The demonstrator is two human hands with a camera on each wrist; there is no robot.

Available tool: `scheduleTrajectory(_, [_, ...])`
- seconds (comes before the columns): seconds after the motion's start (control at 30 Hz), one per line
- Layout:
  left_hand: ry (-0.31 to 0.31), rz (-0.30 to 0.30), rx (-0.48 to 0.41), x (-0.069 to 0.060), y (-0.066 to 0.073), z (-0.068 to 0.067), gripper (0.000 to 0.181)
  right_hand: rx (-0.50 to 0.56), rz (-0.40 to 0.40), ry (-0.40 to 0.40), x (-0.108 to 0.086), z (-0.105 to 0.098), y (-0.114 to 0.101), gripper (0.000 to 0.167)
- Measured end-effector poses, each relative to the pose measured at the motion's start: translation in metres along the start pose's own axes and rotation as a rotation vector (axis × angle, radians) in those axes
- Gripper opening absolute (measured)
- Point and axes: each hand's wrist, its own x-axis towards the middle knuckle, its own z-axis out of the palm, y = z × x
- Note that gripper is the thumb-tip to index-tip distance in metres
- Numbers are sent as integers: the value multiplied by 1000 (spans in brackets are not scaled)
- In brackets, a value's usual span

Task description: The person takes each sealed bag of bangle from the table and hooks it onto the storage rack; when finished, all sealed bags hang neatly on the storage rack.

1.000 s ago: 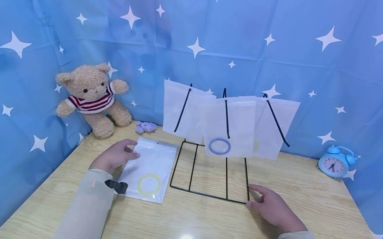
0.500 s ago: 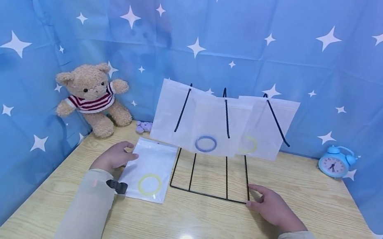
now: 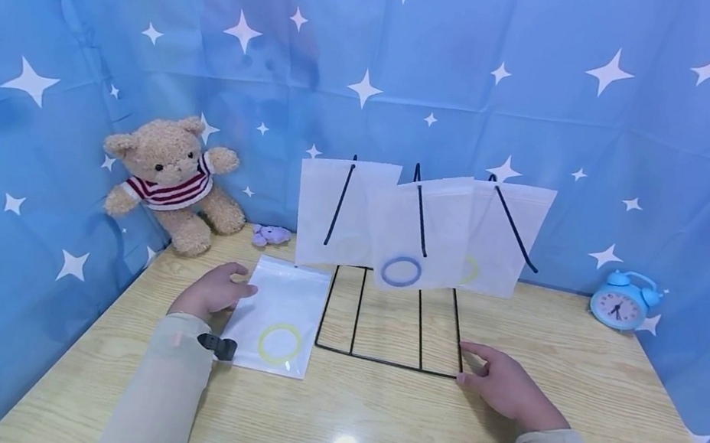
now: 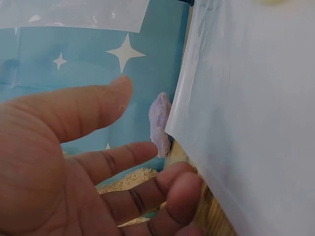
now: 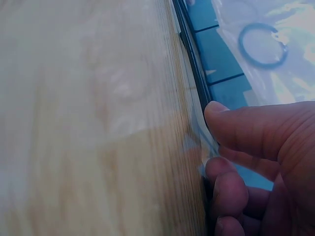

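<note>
In the head view a black wire rack (image 3: 357, 315) stands on the table, its base reaching forward. Three clear zip bags hang from its hooks: a left bag (image 3: 323, 205), a middle bag (image 3: 398, 213) with a blue ring (image 3: 401, 271), and a right bag (image 3: 515, 224) with a yellow ring partly covered. My right hand (image 3: 506, 385) grips the base's front right corner with thumb and fingers. Another zip bag (image 3: 269, 301), holding a yellow ring (image 3: 280, 343), lies flat left of the rack. Beside its left edge is my left hand (image 3: 214, 291), fingers loosely spread with nothing held.
A teddy bear (image 3: 170, 173) in a striped shirt sits at the back left. Near it lies a small purple plush (image 3: 271, 235). A blue alarm clock (image 3: 624, 299) stands at the back right. Starry blue cloth (image 3: 384, 40) encloses the wooden table (image 3: 404, 438).
The left and middle hanging bags swung left, then back right. The flat bag has shifted slightly right. Both hands have stayed nearly still.
</note>
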Motion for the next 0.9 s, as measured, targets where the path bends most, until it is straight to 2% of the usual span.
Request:
scheduleTrajectory(0.13, [1, 0, 34, -1, 1, -1, 67, -2, 3, 4, 0, 0, 0, 67])
scheduleTrajectory(0.23, [-13, 24, 61, -2, 2, -2, 65, -3, 3, 3, 0, 0, 0, 67])
scheduleTrajectory(0.37, [-32, 46, 70, -3, 2, -2, 64, -2, 7, -1, 0, 0, -1, 68])
scheduleTrajectory(0.6, [-13, 59, 48, -4, 3, 0, 56, -7, 12, 3, 0, 0, -1, 67])
scheduleTrajectory(0.77, [-17, 146, 59, -1, 0, 0, 36, 6, 18, -7, 0, 0, -1, 68])
scheduleTrajectory(0.9, [-61, 230, 91, 1, -2, -1, 27, 11, 23, -8, 0, 0, -1, 69])
